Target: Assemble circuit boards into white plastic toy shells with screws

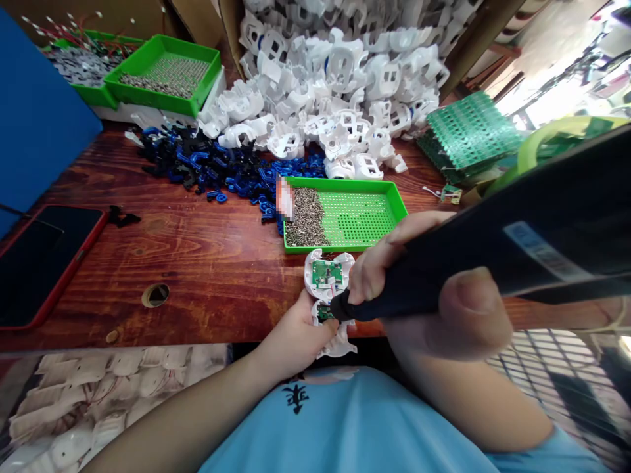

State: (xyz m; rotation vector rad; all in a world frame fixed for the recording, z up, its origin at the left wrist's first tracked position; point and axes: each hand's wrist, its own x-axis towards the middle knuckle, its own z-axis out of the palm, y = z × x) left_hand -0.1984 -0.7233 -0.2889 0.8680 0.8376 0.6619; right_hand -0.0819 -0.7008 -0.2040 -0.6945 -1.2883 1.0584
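My left hand (pixel 303 332) is closed on a white plastic housing (pixel 311 279) at the front edge of the wooden bench (pixel 211 263), its lower end sticking out past that edge. The housing lies opened toward me and shows 2 green circuit boards, an upper board (pixel 328 272) and a lower board (pixel 324 313), with my thumb beside the lower 1. My right hand (pixel 419 332) is wrapped around a black power driver (pixel 473 246), which slants in from the right; its nose is at the housing near the lower board, but I cannot tell whether the bit touches a screw. Just beyond the housing, toward the bench's middle, sits a green tray (pixel 345 249) with small metal screws (pixel 305 220) heaped at its left end. Blue and black plastic parts (pixel 211 157) spread behind it to the left, and white shells (pixel 340 72) pile up along the back edge. Near the back left corner stands another green tray (pixel 207 79) of small metal pieces. Green mesh sheets (pixel 478 131) are stacked toward the back right corner. A red-cased phone (pixel 34 256) lies by the left end of the front edge.
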